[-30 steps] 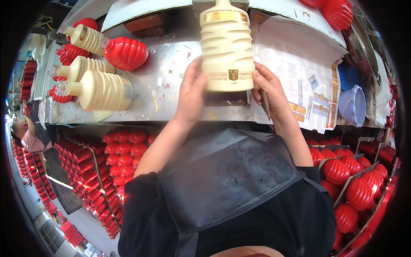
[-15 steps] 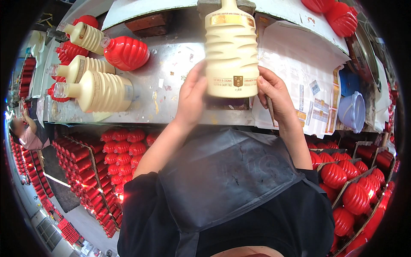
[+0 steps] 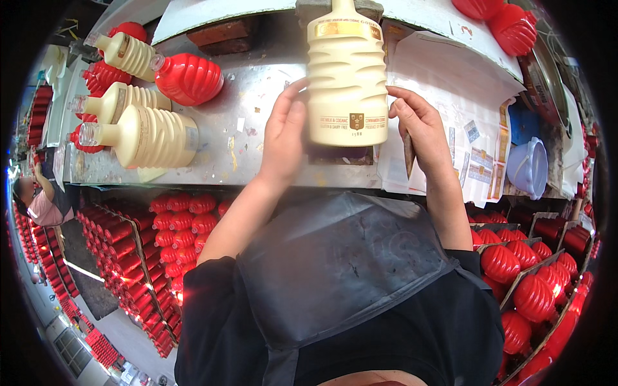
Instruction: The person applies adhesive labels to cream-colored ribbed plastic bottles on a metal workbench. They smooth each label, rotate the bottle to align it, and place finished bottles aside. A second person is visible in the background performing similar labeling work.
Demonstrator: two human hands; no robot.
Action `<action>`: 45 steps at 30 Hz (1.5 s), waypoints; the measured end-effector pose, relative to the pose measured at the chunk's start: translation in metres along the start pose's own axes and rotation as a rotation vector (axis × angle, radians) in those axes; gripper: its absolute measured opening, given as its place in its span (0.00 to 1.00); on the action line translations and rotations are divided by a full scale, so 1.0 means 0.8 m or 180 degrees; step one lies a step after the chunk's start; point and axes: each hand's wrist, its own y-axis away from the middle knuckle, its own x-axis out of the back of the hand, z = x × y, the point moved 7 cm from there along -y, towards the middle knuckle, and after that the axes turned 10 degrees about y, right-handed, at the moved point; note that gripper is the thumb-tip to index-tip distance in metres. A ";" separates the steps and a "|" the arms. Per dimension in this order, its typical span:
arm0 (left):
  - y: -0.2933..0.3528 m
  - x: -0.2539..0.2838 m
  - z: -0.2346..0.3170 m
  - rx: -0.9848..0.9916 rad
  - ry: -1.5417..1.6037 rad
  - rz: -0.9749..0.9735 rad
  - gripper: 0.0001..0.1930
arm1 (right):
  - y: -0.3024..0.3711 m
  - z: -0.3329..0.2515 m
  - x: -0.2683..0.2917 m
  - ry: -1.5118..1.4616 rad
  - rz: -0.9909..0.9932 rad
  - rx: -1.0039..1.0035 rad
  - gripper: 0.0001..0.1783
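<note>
Above red bottles, by the front edge of a metal worktop, loose left hand flanks ribbed cream bottle; right hand clamps brown tool.

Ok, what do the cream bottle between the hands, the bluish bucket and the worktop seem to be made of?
The cream bottle: satin and opaque, possibly coated glass, though plastic could look alike. The bucket: likely plastic, judging by its smooth, evenly coloured wall. The worktop: probably sheet metal, grey with blurry shine.
</note>
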 end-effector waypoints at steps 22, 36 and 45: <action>-0.050 -0.025 0.004 0.0304 0.0066 -0.0309 0.31 | -0.022 -0.027 -0.013 -0.0202 0.0195 0.0448 0.31; -0.027 -0.032 0.028 0.0064 -0.0025 -0.0362 0.38 | 0.010 -0.041 -0.011 -0.0111 0.0210 0.0750 0.34; -0.019 -0.035 0.031 -0.0026 0.0006 -0.0402 0.38 | 0.016 -0.040 -0.012 -0.0144 0.0207 0.0757 0.35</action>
